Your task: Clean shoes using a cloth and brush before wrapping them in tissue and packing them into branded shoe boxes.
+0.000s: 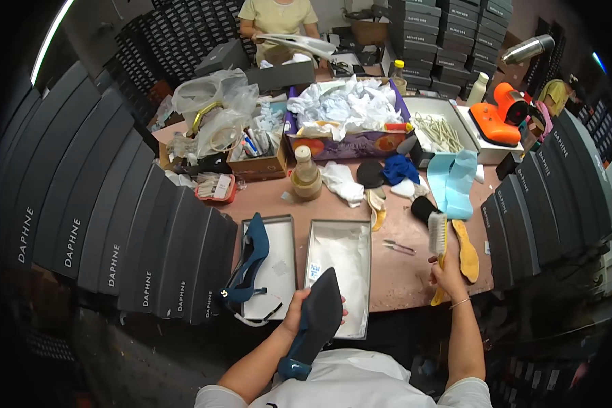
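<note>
My left hand (294, 313) is closed around a dark blue high-heeled shoe (321, 309), its black sole facing up, in front of my body. In my right hand (449, 275) is a brush (437, 234) with white bristles and a yellow handle, held upright over the table's right side. The matching blue shoe (256, 248) lies on its side in a shallow box half (289, 272) at left. Beside it sits an open shoebox (366, 272) lined with white paper. A yellow sole-shaped piece (466, 251) lies just right of the brush. Small thread snips (399, 247) rest between the open shoebox and my right hand.
Stacked dark shoeboxes wall in the left (122, 224) and right (547, 190) sides. Behind are a brown bottle (306, 178), a purple carton (350, 147) of crumpled paper, blue sheets (453, 182) and an orange device (500, 119). Across the table sits a person (279, 17) holding something white.
</note>
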{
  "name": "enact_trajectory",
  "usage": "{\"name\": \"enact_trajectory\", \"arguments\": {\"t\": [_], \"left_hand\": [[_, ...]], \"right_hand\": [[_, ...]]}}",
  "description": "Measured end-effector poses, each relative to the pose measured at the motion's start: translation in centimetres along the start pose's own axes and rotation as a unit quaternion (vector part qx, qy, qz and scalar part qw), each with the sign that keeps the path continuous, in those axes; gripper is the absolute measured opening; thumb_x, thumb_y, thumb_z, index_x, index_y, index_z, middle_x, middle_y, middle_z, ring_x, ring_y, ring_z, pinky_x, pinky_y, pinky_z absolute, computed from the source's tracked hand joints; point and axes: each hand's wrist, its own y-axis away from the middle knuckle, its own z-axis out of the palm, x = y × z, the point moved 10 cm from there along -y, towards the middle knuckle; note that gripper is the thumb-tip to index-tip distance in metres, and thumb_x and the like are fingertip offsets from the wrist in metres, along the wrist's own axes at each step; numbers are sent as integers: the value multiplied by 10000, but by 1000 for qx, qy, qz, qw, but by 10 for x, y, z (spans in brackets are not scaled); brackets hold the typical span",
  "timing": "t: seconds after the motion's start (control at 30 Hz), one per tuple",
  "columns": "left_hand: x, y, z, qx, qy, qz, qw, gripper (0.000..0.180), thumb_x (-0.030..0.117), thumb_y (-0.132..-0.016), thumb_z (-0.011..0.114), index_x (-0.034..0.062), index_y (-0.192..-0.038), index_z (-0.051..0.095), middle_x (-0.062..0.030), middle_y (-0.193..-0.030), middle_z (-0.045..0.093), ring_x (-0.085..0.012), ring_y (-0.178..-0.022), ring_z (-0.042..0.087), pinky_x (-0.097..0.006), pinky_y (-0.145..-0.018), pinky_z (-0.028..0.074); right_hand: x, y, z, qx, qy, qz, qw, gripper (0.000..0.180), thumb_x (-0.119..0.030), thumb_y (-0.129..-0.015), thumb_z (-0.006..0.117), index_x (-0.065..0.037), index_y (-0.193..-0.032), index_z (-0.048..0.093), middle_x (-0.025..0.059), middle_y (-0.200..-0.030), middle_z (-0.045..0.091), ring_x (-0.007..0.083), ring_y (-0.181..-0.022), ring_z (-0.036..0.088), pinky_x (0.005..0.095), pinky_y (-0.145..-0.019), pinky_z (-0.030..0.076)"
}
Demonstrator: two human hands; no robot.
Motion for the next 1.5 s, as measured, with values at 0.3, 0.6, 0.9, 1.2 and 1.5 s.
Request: {"name": "enact_trajectory", "arguments": {"t": [0.3,0.6,0.9,1.2,1.5], "left_hand": [[-40,1,-10,0,-14,-49,999,744,638,-910,351,15,-1311,421,-202,-1067,588,-355,-942,643,-457,-801,557],[-48,30,22,-43,15,-36,998,701,577,-887,433,102,-1398,365,-175,-1103,561,-325,-945,641,-437,-792,556],[-67,30,-5,6,119,-129,984,708,624,-878,379,7,-1205,492,-160,-1060,569,-292,-885,655,-389,-768,557],[-5,35,8,-43,-17,76,996,791,593,-889,386,67,-1458,231,-183,-1059,558,-314,-882,655,-426,-768,570],[-13,34,-12,-13,14,56,998,722,597,-886,365,-19,-1246,478,-190,-1101,582,-345,-906,650,-447,-775,566]], "right_hand": [[-180,136,73,-82,188,-390,898,465,-154,-887,549,-205,-1346,493,65,-744,556,219,-620,584,329,-554,483],[-202,148,92,-277,332,-214,876,422,-300,-879,592,-197,-1285,538,115,-803,617,267,-649,639,383,-521,500],[-183,122,90,-181,452,-320,813,389,-194,-896,536,-222,-1284,550,82,-787,602,261,-624,627,346,-571,508],[-80,38,30,-27,-57,-74,995,682,-178,-848,682,29,-1404,345,138,-1229,572,188,-1085,566,305,-884,453],[-140,42,137,-85,45,-166,981,700,-298,-851,661,-46,-1419,338,250,-1039,576,394,-956,570,415,-832,460]]}}
